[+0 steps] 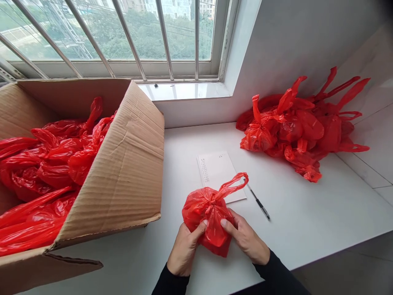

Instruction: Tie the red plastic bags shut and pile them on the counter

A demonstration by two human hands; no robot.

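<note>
Between my two hands is a red plastic bag [211, 209], knotted at the top with its looped handle sticking out to the upper right. My left hand [188, 245] grips its left side, thumb on the front. On the right side my right hand [245, 235] holds it the same way, its other fingers partly hidden behind the bag. What the bag contains cannot be seen. Just behind it lies a white notebook [219, 166] with small writing along its left edge, partly covered by the bag. A black pen [260, 207] rests to the right of the notebook.
At left stands an open cardboard box [123, 172] holding several red plastic bags [58, 155], a flap folded outward. More tied red bags [294, 127] are heaped at the back right against the wall. Behind the white table [307, 209] is a barred window [172, 37] with a sill.
</note>
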